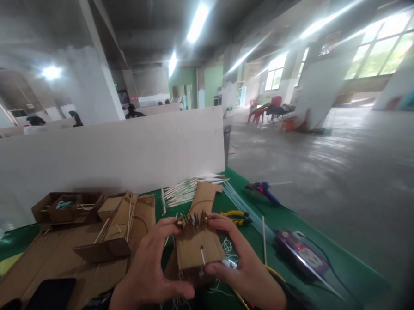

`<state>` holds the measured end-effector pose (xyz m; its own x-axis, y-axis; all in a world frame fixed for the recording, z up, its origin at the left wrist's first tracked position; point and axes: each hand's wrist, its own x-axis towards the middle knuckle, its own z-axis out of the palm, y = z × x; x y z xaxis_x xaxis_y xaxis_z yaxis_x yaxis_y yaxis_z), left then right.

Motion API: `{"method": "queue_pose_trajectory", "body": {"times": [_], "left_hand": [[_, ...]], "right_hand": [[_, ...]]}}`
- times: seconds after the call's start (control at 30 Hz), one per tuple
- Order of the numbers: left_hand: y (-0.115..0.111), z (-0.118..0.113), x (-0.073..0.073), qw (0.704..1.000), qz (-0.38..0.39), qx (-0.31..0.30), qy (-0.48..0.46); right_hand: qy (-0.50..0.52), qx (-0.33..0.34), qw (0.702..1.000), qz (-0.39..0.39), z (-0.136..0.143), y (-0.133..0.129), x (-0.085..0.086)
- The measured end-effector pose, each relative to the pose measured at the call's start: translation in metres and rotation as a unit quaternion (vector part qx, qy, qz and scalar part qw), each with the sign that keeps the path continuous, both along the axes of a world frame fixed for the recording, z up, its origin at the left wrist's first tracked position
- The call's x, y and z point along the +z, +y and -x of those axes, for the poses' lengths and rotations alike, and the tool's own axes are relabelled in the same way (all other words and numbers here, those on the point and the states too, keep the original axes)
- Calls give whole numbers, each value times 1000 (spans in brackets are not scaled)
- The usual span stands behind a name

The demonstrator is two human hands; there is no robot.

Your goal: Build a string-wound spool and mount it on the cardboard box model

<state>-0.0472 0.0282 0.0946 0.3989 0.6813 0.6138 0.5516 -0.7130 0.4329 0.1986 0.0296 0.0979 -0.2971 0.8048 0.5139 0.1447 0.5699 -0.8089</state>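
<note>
A small cardboard box (pixel 198 250) is held between my two hands, with a short white stick standing in a slot on its top. Along its far edge runs a row of small cardboard discs (pixel 193 220). My left hand (pixel 152 262) has its fingertips on the discs' left end, its thumb by the box's near left corner. At the right end lie the fingers of my right hand (pixel 242 257), with that thumb pressed on the near right corner. White string (pixel 227 247) lies beside and below the box. Behind the box is a cardboard strip (pixel 204 197).
Yellow-handled pliers (pixel 236 216), a glue gun (pixel 262 189) and a purple power strip (pixel 302 256) lie to the right. Thin wooden sticks (pixel 181 191) are at the back. Cardboard assemblies (pixel 115 224) and a phone (pixel 44 304) occupy the left. A white partition (pixel 123 152) stands behind.
</note>
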Motion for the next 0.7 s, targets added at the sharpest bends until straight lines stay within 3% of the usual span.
{"method": "queue_pose_trajectory", "body": {"times": [0.23, 0.47, 0.7], "left_hand": [[-1, -3, 0, 998, -10, -7, -58], [-3, 5, -18, 994, -66, 4, -84], [-5, 14, -36, 995, -40, 15, -91]], "right_hand": [[37, 18, 999, 12, 12, -1, -1], [62, 39, 997, 23, 27, -2, -11], [73, 56, 995, 32, 35, -2, -17]]}}
